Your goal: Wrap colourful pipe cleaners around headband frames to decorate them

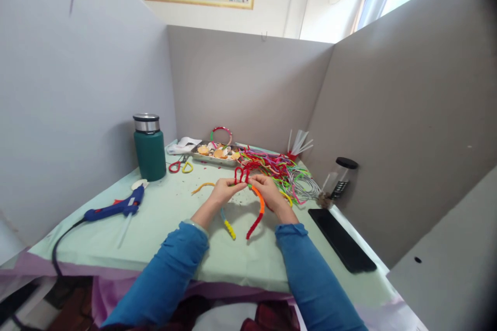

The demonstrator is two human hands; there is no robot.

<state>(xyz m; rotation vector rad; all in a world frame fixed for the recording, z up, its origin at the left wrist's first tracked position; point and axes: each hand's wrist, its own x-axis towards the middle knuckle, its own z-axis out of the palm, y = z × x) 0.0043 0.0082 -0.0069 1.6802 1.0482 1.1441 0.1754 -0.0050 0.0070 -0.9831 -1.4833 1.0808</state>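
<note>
A headband (260,200) wrapped in coloured pipe cleaners hangs between my hands, its two ends pointing down toward the table. One side shows orange and red, the other blue and yellow. Red pipe cleaner (236,174) bent into upright loops stands at the top of the band. My left hand (225,191) is closed with thumb and fingers pinching the band at the base of the loops. From the other side, my right hand (268,192) pinches the top of the band close by. Fingers cover part of the join.
A glue gun (116,209) and green bottle (149,150) stand left, near scissors (180,166). Behind are a metal tray (229,161), another headband (221,128), a pipe cleaner pile (272,165) and glue sticks (298,144). A black phone-like slab (341,240) and jar (344,178) lie right. Grey partitions (248,77) surround the table.
</note>
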